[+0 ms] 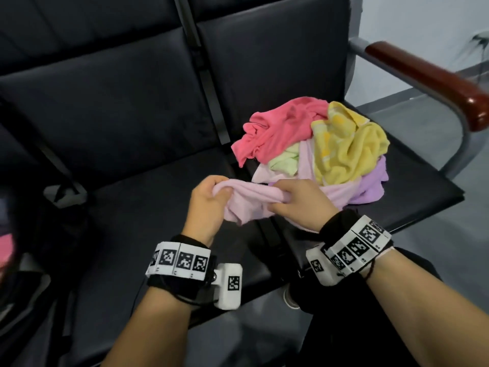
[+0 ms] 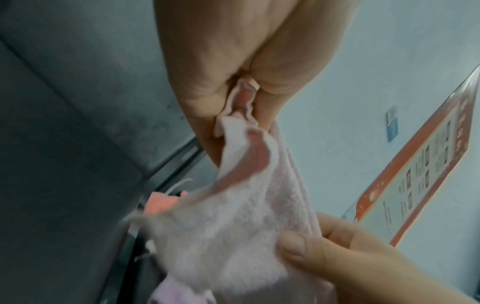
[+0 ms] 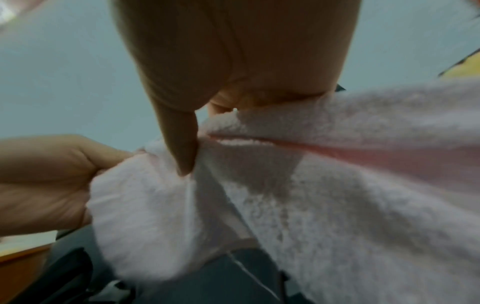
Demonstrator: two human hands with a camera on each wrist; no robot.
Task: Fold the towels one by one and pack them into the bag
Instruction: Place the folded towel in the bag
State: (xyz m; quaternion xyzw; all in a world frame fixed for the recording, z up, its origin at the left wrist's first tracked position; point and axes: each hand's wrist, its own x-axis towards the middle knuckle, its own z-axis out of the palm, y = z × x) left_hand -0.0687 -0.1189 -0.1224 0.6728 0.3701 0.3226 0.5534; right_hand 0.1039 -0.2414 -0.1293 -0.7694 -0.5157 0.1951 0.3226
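Observation:
A pale pink towel point(image 1: 251, 201) is stretched between both hands above the front of the black seats. My left hand point(image 1: 209, 200) grips its bunched left end, with the cloth pinched between thumb and fingers point(image 2: 244, 115). My right hand point(image 1: 296, 197) grips the towel a short way to the right, fingers curled round it point(image 3: 182, 156). The towel's far part trails back into a heap of towels point(image 1: 317, 144): a coral one point(image 1: 277, 125), a yellow one point(image 1: 346, 144), a light green one point(image 1: 285, 160) and a purple one point(image 1: 373, 181). A dark bag point(image 1: 31, 234) stands at the left edge, blurred.
The heap lies on the right-hand black seat point(image 1: 423, 186) of a row of waiting chairs. A metal armrest with a reddish wooden top point(image 1: 428, 78) bounds it on the right. The left seat point(image 1: 137, 197) lies under my hands. Grey floor shows in front.

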